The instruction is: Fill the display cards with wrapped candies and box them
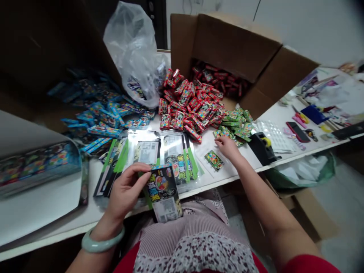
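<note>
My left hand pinches the top edge of a black printed pouch between thumb and fingers, holding it tilted over the table's front edge. The pouch bears a colourful round picture and yellow lettering. My right hand is closed, its fingertips on a small green packet at the near side of a green packet pile. One loose green packet lies flat just below that hand. Flat stacks of clear-edged black and green pouches lie beyond my left hand.
Red packets spill from a cardboard box at the back. Blue packets lie heaped at left, beside a clear plastic bag. A tape dispenser and a phone are on the right. A large white-backed display carton stands at the left.
</note>
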A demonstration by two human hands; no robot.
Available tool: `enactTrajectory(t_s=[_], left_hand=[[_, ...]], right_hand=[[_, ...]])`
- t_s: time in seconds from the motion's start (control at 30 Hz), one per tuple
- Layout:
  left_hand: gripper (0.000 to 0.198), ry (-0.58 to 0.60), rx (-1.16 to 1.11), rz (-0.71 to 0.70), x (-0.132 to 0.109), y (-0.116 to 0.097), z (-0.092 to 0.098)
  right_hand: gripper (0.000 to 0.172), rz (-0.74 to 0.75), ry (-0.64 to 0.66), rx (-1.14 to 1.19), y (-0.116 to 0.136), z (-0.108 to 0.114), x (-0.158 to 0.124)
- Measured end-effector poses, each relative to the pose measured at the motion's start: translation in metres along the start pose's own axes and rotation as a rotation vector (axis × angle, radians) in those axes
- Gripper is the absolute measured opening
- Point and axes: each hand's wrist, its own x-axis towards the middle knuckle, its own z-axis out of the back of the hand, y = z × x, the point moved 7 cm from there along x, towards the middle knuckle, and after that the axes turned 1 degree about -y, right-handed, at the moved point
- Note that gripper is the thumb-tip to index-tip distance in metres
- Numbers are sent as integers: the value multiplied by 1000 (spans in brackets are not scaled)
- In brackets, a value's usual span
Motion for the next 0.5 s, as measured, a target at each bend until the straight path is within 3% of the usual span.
enactTrajectory(t_s=[0.07,0.23,0.5], left_hand=[[5,30,-3,-28,2,-2,-6],[4,40,27,-47,4,-8,-11],[6,38,35,-28,5,-4,-9]], right_hand=[[13,-5,22,-42,-6,-5,4],[24,20,19,-73,7,-16,-1],[15,14,17,12,4,-24,-4]])
